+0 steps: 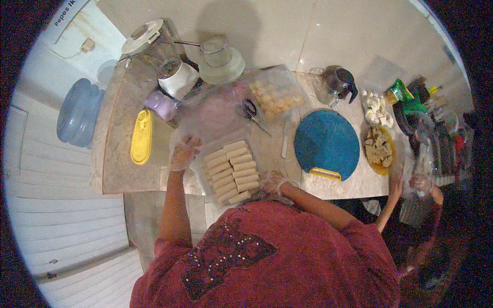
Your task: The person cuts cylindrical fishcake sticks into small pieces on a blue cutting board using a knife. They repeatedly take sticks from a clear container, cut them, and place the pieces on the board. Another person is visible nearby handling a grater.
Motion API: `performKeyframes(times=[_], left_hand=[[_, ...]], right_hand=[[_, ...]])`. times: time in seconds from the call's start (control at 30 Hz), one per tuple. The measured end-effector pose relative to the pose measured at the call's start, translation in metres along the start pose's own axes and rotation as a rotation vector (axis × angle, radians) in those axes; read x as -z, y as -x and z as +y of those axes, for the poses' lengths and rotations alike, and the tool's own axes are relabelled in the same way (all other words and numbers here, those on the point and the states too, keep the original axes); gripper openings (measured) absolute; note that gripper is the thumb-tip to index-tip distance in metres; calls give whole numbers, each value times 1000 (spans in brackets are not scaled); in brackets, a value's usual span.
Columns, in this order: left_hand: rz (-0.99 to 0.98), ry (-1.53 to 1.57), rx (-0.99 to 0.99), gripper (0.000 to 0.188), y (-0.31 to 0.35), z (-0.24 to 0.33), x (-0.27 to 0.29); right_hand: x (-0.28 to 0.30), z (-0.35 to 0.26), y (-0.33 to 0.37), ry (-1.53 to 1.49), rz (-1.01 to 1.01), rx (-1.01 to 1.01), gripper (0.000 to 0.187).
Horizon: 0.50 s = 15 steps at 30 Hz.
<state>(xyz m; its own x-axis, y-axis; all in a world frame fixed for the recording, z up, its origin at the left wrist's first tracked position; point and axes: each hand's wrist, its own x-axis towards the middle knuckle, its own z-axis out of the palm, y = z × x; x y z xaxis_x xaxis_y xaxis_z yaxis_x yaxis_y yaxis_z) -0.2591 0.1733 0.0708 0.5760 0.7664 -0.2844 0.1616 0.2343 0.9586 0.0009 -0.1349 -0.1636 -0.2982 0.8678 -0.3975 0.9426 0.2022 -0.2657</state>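
Pale rolls lie in two neat columns in a clear plastic bag near the counter's front edge. My left hand, covered in clear plastic, is closed at the bag's left side. On the opposite side my right hand, also in clear plastic, has its fingers curled against the bag's lower right edge. Its fingertips are partly blurred. Just beyond the rolls, black-handled scissors rest on clear plastic. A thin pale knife lies to their right.
Right of me sit a round blue board and a plate of food pieces. Another person's hands handle clear plastic beside them. Behind are a bag of yellowish pieces and a blender. A yellow container stands left.
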Motion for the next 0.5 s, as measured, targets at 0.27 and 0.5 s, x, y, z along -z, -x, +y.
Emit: performKeyframes(times=[0.27, 0.5], left_hand=[[172, -1474, -895, 44, -107, -74, 11], [68, -1725, -482, 51, -174, -102, -6]], right_hand=[[83, 12, 30, -286, 358, -635, 27], [63, 56, 6, -364, 324, -687, 33]])
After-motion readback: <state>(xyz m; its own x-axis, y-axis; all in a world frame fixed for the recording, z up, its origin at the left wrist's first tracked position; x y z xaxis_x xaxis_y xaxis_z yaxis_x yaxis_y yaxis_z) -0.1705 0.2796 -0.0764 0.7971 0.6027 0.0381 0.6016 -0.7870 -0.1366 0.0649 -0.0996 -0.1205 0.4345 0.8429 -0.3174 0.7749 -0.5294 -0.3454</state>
